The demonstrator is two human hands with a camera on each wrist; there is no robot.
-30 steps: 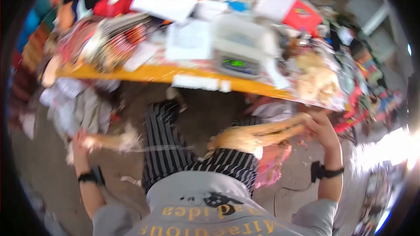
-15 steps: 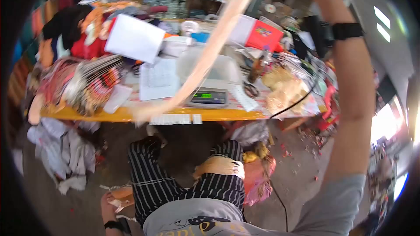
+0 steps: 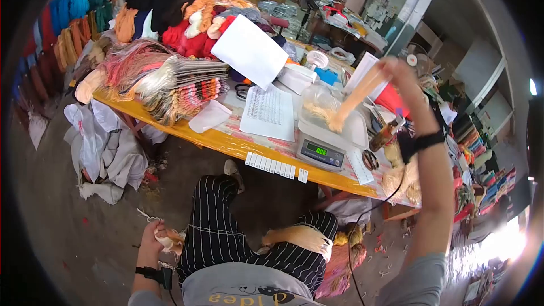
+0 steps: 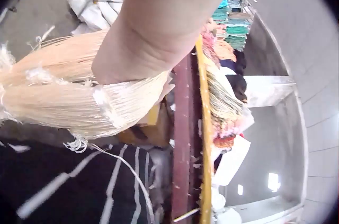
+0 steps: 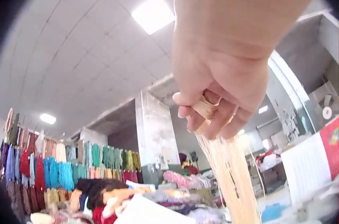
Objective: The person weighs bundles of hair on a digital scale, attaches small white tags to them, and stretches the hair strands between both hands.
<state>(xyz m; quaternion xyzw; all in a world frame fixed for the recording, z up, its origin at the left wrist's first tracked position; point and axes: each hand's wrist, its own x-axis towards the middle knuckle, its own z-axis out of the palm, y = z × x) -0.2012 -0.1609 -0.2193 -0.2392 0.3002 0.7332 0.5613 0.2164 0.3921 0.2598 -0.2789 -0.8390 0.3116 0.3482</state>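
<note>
Over the table, my right hand [image 3: 401, 79] grips the upper end of a peach yarn skein [image 3: 358, 95]. In the right wrist view the fingers [image 5: 225, 120] curl round the strands, which hang down. The skein's lower end gathers in a clear plastic tub [image 3: 358, 136] on a digital scale [image 3: 321, 154] with a lit green display. Low beside the left leg, my left hand [image 3: 149, 237] holds a pale peach yarn bundle [image 4: 58, 99], tied with white strands. Another peach skein [image 3: 301, 238] lies across the right thigh.
A printed sheet [image 3: 268, 114], scissors [image 3: 369, 160] and cream yarn [image 3: 401, 180] lie near the scale. Colourful yarn bundles [image 3: 181, 88] heap the table's left. White sacks [image 3: 107, 153] stand on the floor there. A black cable [image 3: 352, 238] runs past the right leg.
My right hand has swung up from beside the right leg, lifting the skein, then come down over the scale so its end lies in the tub. The left hand has dropped lower with its bundle.
</note>
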